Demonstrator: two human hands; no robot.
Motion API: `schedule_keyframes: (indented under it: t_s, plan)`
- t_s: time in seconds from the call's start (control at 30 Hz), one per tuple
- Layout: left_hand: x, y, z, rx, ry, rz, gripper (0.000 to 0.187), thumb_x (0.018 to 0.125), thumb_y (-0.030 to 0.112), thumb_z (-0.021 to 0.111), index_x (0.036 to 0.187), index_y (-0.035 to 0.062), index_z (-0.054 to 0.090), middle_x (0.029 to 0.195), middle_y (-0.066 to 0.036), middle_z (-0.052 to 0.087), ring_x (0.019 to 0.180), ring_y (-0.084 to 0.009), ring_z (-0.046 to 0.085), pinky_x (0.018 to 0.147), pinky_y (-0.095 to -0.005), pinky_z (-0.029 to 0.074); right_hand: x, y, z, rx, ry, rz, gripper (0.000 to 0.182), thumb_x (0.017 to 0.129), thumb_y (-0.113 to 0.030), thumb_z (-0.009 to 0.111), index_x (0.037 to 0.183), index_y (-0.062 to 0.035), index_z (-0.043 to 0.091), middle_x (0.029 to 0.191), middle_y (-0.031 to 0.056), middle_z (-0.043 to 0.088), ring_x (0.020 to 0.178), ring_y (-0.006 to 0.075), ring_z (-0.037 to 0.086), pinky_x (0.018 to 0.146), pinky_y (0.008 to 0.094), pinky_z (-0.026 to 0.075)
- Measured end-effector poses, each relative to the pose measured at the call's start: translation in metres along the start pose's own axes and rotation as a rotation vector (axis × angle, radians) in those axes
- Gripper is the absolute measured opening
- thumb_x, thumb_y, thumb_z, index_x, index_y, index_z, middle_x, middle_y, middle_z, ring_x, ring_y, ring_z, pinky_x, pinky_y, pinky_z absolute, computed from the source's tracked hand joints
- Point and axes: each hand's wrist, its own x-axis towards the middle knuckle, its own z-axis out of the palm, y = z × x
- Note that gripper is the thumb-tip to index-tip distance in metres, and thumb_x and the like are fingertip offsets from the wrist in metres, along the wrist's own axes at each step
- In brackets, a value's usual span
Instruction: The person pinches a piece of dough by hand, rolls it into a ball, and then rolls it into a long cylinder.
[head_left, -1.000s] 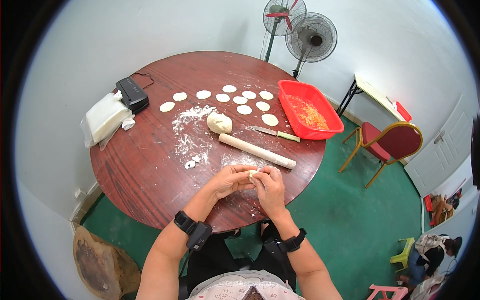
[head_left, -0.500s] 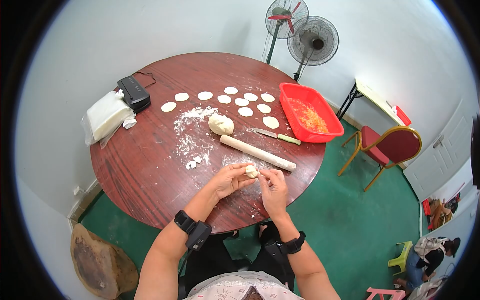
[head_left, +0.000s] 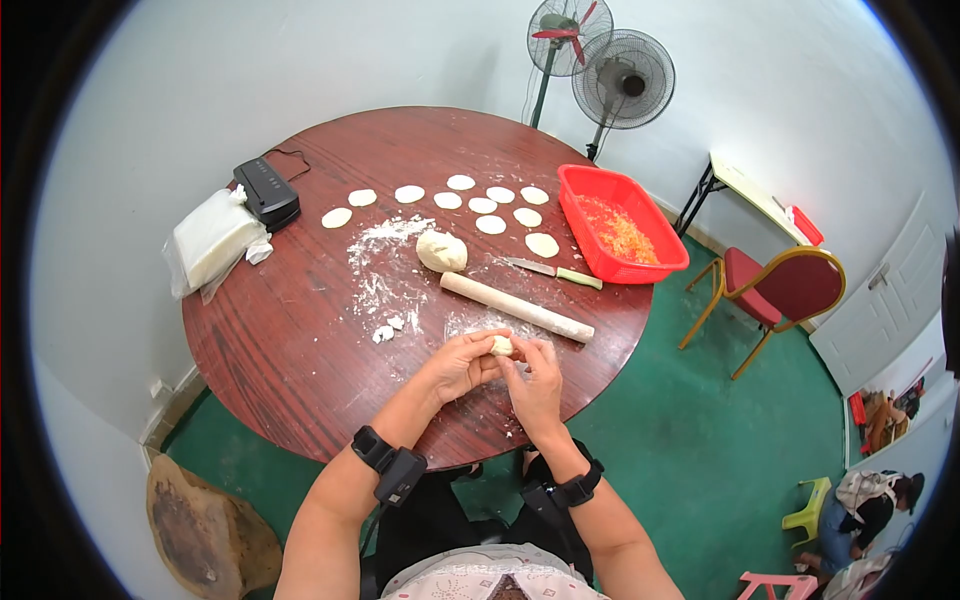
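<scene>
Near the table's front edge, my left hand and my right hand meet around a small dough piece, with the fingers of both closed on it. Just beyond them a wooden rolling pin lies at a slant. Behind it are a large dough ball and a knife with a green handle. Several flat dough rounds are spread farther back. Loose flour and small white bits lie on the dark red round table.
A red basket with shredded orange filling stands at the table's right. At the left are a black machine and a bag of white sheets. Beyond stand two fans and a chair. A person sits at the lower right.
My right hand has moved slightly left, closer to my left hand, and its fingers now cover more of the small dough piece. The camera view has shifted a little.
</scene>
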Motion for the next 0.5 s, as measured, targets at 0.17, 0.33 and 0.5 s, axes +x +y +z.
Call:
schedule_keyframes:
  t_s: [0.17,0.33,0.5]
  plan:
    - [-0.0003,-0.0008,0.0003,0.057,0.039,0.005,0.022,0.091,0.015,0.046,0.109,0.0019,0.052,0.104,-0.010,0.058,0.094,-0.0180,0.059,0.084,-0.0315,0.049,0.0022,-0.0002,0.0010,-0.040,0.015,-0.054,0.028,0.072,-0.001,0.066,0.100,-0.0016,0.061,0.087,0.0097,0.054,0.077,0.0208,0.057,0.069,0.0313,0.045]
    - [0.0005,-0.0034,-0.0016,0.110,0.082,0.013,0.020,0.090,0.016,0.050,0.107,0.0043,0.052,0.102,-0.008,0.059,0.091,-0.0165,0.060,0.081,-0.0299,0.050,0.0028,0.0013,-0.0005,-0.097,-0.005,-0.095,0.027,0.071,-0.002,0.067,0.097,-0.0023,0.061,0.087,0.0101,0.054,0.077,0.0224,0.057,0.068,0.0316,0.046]
    - [-0.0003,-0.0050,0.0010,0.142,0.137,0.002,0.023,0.090,0.016,0.051,0.110,0.0053,0.051,0.102,-0.008,0.059,0.092,-0.0167,0.060,0.080,-0.0296,0.049,0.0020,0.0015,0.0005,-0.104,-0.020,-0.079,0.020,0.073,-0.008,0.066,0.093,-0.0035,0.062,0.087,0.0111,0.054,0.079,0.0263,0.056,0.067,0.0347,0.046]
